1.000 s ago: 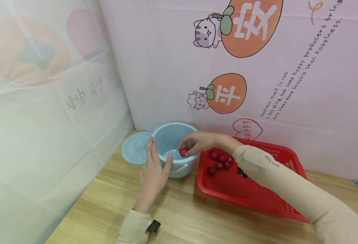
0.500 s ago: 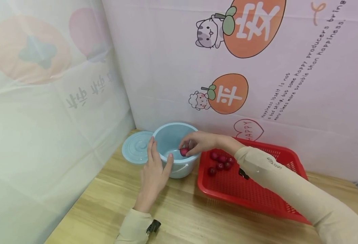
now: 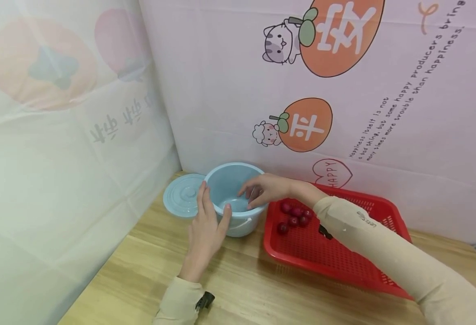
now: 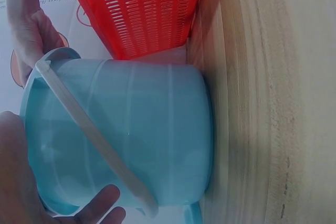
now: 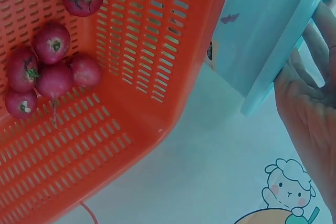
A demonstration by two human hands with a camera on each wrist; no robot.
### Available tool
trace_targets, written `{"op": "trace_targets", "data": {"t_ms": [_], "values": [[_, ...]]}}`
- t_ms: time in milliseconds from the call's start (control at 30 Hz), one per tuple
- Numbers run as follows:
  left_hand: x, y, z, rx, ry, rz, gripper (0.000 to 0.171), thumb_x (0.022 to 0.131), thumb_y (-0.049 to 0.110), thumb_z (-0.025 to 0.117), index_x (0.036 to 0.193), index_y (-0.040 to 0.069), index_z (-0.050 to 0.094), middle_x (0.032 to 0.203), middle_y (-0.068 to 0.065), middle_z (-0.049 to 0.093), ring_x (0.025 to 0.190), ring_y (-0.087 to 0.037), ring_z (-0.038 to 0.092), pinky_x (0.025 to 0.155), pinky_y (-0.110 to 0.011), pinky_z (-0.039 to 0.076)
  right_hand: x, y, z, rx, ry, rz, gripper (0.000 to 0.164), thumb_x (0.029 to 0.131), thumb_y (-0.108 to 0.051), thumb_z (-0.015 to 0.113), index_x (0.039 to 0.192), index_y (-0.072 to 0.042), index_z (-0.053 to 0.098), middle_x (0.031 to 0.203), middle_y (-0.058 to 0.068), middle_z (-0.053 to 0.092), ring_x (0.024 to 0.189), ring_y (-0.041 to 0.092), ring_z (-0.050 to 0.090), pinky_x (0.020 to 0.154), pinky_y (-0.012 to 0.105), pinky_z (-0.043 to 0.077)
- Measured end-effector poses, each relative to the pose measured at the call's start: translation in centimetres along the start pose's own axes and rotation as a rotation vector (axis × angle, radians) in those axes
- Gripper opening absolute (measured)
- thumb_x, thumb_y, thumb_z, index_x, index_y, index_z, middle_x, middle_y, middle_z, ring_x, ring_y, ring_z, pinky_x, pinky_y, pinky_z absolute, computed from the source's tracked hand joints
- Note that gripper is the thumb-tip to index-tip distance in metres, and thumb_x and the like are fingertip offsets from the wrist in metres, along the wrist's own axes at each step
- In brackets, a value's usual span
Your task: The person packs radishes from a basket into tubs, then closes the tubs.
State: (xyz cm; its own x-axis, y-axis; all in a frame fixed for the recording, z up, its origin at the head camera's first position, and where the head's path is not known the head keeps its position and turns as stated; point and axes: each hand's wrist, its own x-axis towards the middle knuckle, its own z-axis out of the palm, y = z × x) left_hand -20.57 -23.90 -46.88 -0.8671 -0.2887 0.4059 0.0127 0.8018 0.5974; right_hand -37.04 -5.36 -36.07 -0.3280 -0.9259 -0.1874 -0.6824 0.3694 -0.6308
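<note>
A light blue bucket [image 3: 231, 228] stands upright on the wooden table, its white handle [image 4: 97, 137] hanging against the side. My left hand [image 3: 205, 228] rests against the bucket's near left side, fingers straight and thumb spread at the rim. Over the opening, my right hand [image 3: 265, 188] reaches across the right rim with fingers loosely bent and apart; no radish shows between them. The bucket's near inside is hidden by its front wall. Several red radishes [image 5: 55, 80] lie in the red plastic basket [image 3: 323, 253], under and beside my right forearm.
A round blue lid [image 3: 181, 196] lies on the table left of the bucket. The basket stands close to the bucket's right. Printed white cloths [image 3: 213, 90] hang behind and at the left. Bare wooden table [image 3: 254, 284] extends in front.
My right hand has let go of the radish it held over the bucket, and its fingers have loosened. The left hand stays against the bucket; the head view has shifted slightly.
</note>
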Motion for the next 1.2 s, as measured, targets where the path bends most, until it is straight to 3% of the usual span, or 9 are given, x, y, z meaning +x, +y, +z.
{"op": "trace_targets", "data": {"t_ms": [167,400,800,1200], "values": [[0.0,0.0,0.2,-0.023,-0.004,-0.003,0.081,0.109,0.057,0.041,0.166,0.005,0.018,0.176,0.006,0.006,0.056,-0.02,0.051,0.044,-0.03,0.039,-0.4,0.5,0.5,0.042,0.066,-0.033,0.034,0.095,-0.018,0.082,0.127,-0.011,0.075,0.112,0.004,0.077,0.104,0.017,0.073,0.094,0.034,0.058],[0.1,0.0,0.0,-0.016,-0.028,0.003,0.082,0.109,0.059,0.039,0.167,0.005,0.016,0.176,0.007,0.004,0.052,-0.019,0.049,0.044,-0.031,0.039,-0.7,1.9,1.4,0.192,0.212,-0.066,0.026,0.094,-0.015,0.083,0.119,-0.013,0.078,0.112,-0.001,0.078,0.108,0.016,0.073,0.096,0.033,0.057],[0.1,0.0,0.1,-0.036,0.001,0.004,0.081,0.11,0.057,0.04,0.166,0.004,0.018,0.176,0.005,0.007,0.055,-0.021,0.05,0.046,-0.031,0.04,-1.2,2.4,2.3,0.319,0.37,-0.071,0.018,0.095,-0.017,0.082,0.113,-0.015,0.081,0.109,0.001,0.079,0.105,0.019,0.073,0.094,0.033,0.058],[0.0,0.2,0.4,-0.027,-0.002,-0.006,0.08,0.11,0.057,0.037,0.166,0.004,0.018,0.176,0.008,0.006,0.052,-0.018,0.047,0.044,-0.032,0.038,-1.8,3.1,3.3,0.416,0.429,-0.074,0.02,0.095,-0.018,0.081,0.115,-0.016,0.08,0.112,0.002,0.078,0.107,0.021,0.074,0.093,0.033,0.058]]}}
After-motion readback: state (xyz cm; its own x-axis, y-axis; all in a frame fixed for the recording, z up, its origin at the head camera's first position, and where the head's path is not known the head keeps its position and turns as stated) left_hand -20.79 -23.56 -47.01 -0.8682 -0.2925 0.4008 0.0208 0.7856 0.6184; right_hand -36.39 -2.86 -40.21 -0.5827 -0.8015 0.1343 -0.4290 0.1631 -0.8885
